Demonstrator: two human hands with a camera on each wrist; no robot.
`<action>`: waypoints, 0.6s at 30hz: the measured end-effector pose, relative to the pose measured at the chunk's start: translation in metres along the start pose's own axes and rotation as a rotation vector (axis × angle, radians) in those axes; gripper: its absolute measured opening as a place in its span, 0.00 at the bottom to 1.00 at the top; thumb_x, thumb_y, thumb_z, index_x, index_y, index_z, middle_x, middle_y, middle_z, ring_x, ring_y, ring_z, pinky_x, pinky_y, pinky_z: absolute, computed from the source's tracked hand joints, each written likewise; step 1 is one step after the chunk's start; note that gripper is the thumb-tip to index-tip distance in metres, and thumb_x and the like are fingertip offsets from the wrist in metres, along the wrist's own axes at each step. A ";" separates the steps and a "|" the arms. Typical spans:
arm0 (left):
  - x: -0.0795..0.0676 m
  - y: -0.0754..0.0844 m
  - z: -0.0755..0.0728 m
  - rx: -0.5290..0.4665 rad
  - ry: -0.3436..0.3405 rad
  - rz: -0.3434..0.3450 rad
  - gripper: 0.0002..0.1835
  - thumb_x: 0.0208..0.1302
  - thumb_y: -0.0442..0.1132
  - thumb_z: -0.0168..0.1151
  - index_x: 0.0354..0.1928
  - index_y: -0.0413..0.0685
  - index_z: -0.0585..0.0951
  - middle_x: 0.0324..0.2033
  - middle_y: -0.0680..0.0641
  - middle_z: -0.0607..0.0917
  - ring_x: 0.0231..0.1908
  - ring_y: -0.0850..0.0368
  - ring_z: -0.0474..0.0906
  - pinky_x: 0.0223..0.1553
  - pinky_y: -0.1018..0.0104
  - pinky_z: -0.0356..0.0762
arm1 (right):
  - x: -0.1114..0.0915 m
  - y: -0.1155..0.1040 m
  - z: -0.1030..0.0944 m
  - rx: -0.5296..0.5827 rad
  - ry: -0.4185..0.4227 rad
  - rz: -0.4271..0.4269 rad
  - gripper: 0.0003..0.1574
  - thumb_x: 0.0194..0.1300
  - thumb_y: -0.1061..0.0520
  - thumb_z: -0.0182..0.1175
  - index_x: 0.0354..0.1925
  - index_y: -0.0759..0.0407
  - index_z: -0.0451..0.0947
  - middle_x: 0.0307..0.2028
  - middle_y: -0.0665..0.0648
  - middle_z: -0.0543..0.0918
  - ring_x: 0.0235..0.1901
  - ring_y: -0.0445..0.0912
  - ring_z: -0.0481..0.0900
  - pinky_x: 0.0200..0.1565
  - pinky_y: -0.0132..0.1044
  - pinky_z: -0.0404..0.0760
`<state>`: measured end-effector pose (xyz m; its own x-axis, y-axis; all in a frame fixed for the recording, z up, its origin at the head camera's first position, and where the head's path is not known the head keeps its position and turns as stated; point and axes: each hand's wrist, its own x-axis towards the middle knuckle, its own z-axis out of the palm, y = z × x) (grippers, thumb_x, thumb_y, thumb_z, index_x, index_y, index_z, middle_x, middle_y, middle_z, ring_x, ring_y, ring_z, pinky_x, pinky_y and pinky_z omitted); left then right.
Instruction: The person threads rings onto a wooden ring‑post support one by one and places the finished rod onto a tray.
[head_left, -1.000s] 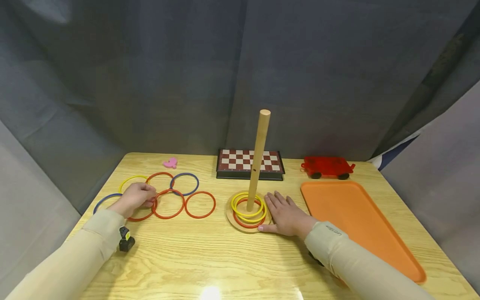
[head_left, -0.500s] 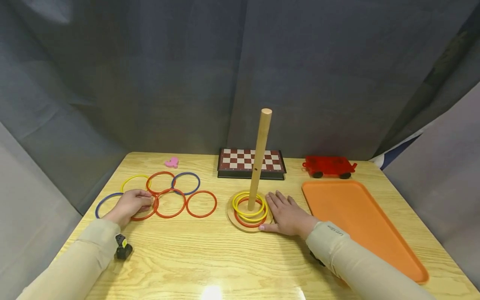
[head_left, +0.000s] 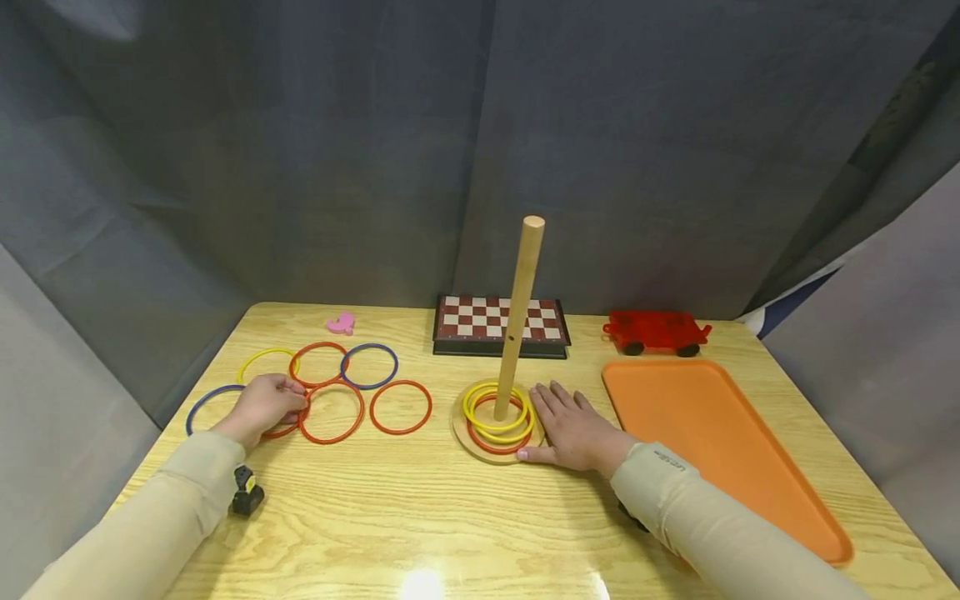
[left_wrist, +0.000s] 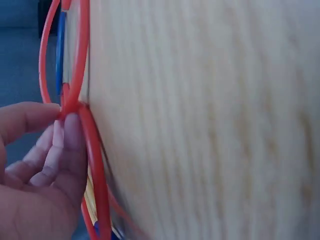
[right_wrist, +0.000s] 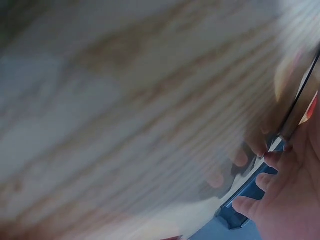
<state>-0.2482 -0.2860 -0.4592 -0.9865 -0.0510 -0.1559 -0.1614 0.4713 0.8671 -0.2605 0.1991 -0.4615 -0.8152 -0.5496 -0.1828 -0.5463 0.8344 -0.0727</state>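
Red rings lie at the left of the table; my left hand (head_left: 262,408) pinches a red ring (left_wrist: 75,65) between thumb and fingertips where two of them meet. One red ring (head_left: 363,410) lies just right of the hand, and another red ring is partly hidden beneath it. My right hand (head_left: 573,433) lies flat with fingers spread, its thumb and fingertips at the edge of the round wooden base (head_left: 459,421). From that base rises a wooden post (head_left: 517,317), circled at its foot by yellow rings (head_left: 469,417) and a red ring (head_left: 491,451).
Around the left hand lie a blue ring (head_left: 197,406), a yellow ring (head_left: 251,359), and another blue ring (head_left: 396,367). A pink toy (head_left: 341,324), a checkered board box (head_left: 468,321) and a red toy wagon (head_left: 656,331) stand behind. An orange tray (head_left: 697,425) lies right.
The red ring just right of my left hand has slid slightly left and nearer to me. Earlier my left hand drew back a little to the left. My right hand stays in place.
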 end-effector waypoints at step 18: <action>-0.004 0.057 -0.009 -0.231 -0.120 0.113 0.23 0.78 0.31 0.55 0.66 0.19 0.67 0.48 0.39 0.80 0.40 0.63 0.83 0.50 0.64 0.85 | -0.002 0.001 -0.001 -0.004 -0.007 -0.004 0.70 0.67 0.18 0.50 0.80 0.68 0.47 0.79 0.69 0.53 0.78 0.66 0.46 0.73 0.68 0.52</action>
<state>-0.2540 -0.2670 -0.4044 -0.9903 0.1017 -0.0950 -0.0665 0.2541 0.9649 -0.2597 0.2005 -0.4600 -0.8117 -0.5526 -0.1894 -0.5502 0.8321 -0.0699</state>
